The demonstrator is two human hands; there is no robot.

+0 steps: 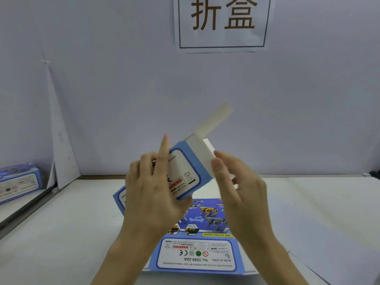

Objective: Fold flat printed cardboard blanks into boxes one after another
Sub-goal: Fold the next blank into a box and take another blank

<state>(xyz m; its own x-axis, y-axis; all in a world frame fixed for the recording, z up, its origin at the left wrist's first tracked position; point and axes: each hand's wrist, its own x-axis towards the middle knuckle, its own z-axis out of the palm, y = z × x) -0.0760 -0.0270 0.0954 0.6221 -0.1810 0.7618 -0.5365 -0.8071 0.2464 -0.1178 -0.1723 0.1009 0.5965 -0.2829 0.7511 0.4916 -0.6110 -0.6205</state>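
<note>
A: Where is it?
B: Centre frame: the left hand (152, 192) grips the half-formed box (185, 171), forefinger raised; the right hand (236, 182), fingers loose, thumbs its end flap (208, 148).
A: Hazard?
B: Skewed pressure could crease the flap off-score.

Blue box (185, 167) tilted, flat blank (197, 251) beneath

Left hand (153, 188) gripped the blue-and-white printed cardboard box (185, 167), index finger raised; right hand (238, 182) hovered beside, fingers loosely bent.

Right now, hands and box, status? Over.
Left hand grips half-folded box, mid-air. Right hand at its open end. Flat blank lies below, nothing blocking.
</note>
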